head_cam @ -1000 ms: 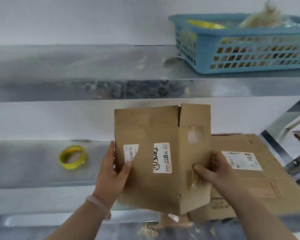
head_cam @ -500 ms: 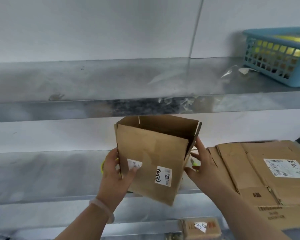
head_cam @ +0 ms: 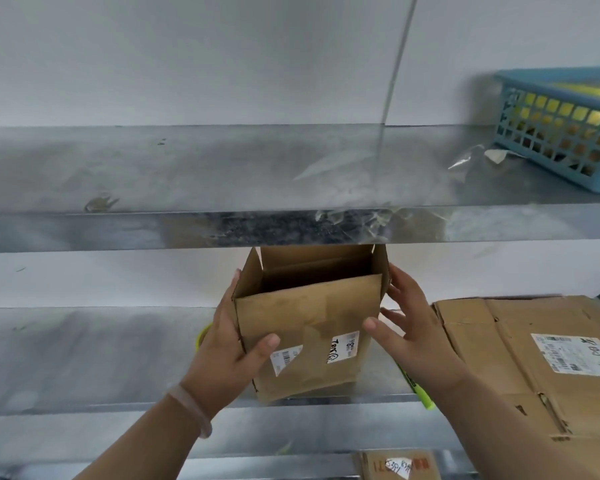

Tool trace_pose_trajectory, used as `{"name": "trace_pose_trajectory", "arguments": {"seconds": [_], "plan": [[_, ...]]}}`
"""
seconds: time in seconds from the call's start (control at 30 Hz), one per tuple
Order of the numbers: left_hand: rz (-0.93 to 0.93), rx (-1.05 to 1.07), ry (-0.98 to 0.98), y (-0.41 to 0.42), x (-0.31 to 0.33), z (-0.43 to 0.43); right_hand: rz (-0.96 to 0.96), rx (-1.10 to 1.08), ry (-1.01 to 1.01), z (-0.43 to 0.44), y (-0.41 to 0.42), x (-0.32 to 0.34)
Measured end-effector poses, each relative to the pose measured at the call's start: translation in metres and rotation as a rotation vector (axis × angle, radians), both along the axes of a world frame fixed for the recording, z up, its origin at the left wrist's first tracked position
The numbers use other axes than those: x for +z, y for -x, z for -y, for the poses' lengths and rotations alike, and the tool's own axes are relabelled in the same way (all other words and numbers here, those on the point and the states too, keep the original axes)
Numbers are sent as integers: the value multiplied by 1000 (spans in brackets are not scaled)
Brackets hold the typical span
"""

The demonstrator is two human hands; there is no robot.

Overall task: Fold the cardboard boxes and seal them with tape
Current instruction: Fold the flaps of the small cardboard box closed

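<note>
A small brown cardboard box [head_cam: 309, 327] with white labels stands squared up with its top open, over the front of the middle metal shelf [head_cam: 84, 358]. My left hand [head_cam: 229, 348] grips its left side, thumb across the front face. My right hand [head_cam: 406, 327] rests on its right side with the fingers spread. A yellow tape roll [head_cam: 201, 336] lies on the shelf behind my left hand, mostly hidden. A green-yellow tool [head_cam: 418, 388] pokes out beneath my right wrist.
Flattened cardboard boxes [head_cam: 534, 362] are stacked on the shelf to the right. The upper shelf [head_cam: 222, 223] hangs just above the box's open top. A blue plastic basket [head_cam: 561, 129] sits on it at the far right. Another flat box [head_cam: 399, 464] lies below.
The flat box has been opened out into a square tube with its top open. My right hand moved from the front corner to the right side. The view shifted left.
</note>
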State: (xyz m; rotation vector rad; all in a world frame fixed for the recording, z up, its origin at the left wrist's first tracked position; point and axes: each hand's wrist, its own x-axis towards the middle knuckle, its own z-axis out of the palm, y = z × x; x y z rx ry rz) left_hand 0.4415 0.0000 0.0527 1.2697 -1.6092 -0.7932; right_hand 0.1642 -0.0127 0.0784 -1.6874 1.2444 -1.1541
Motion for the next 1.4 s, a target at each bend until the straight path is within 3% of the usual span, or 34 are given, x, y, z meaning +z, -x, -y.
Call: {"name": "trace_pose_trajectory", "arguments": {"seconds": [0.3,0.5,0.67,0.83,1.03,1.23,1.4], "plan": [[184,82,114,8,-4,9,-64,-70,146,-1,3,-3],[79,54,62,7,2,6,-125,-51,127,8,9,1],[77,-2,75,4,15,4,-227,-64,245,11,11,7],[117,-53,67,0,45,4,-156,-25,198,10,14,16],[1,-101,-88,-6,42,1,-63,30,118,8,15,25],[217,-73,-100,6,45,2,-23,145,38,8,23,33],[157,22,-96,10,40,1,-185,198,100,4,17,32]]}}
